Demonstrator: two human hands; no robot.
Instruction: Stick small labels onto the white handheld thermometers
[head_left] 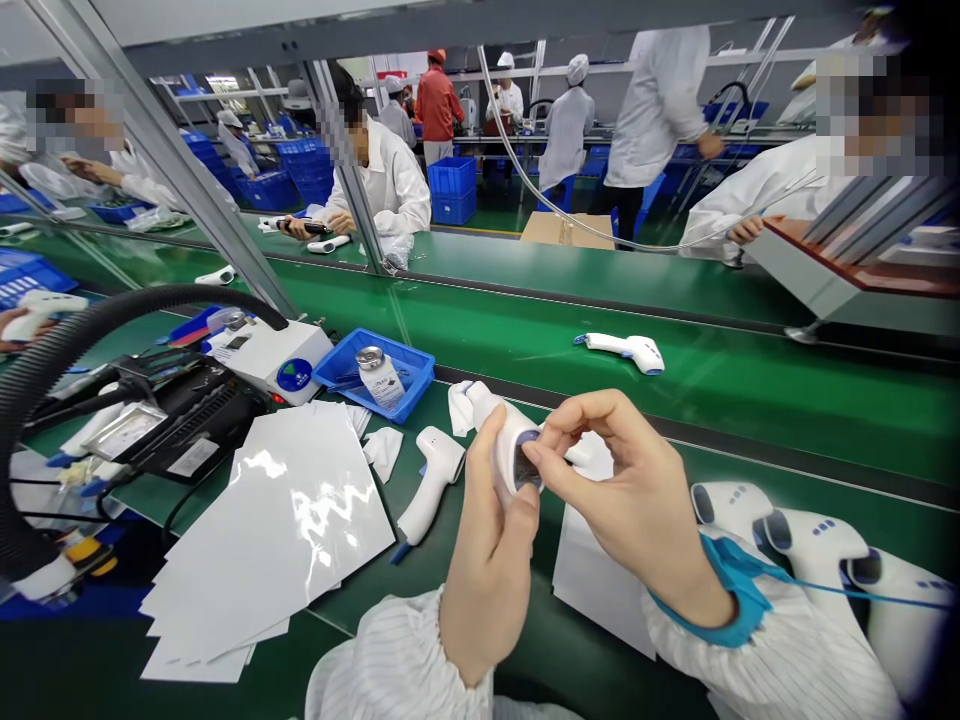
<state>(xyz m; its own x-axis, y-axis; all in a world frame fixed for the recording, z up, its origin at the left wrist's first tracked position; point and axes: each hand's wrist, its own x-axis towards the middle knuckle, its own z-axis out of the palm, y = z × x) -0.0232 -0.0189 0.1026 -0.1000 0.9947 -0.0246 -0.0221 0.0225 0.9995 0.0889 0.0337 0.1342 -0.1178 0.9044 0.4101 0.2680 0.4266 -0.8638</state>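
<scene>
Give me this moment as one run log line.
Left hand: holds white device | Right hand: fingertips at its screen | Nearby: blue tray, white sheets

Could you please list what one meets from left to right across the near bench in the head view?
Glossy white sheets, loose white device, left hand holding another device, right hand, row of white devices.

Hands [491, 590]: one device [491, 425]; bench [409, 572] right: three; bottles [381, 378]: one

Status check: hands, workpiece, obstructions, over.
Left hand gripping white plastic handheld device; right hand at its dark window. Similar white device nearby, apparently not blocking.
</scene>
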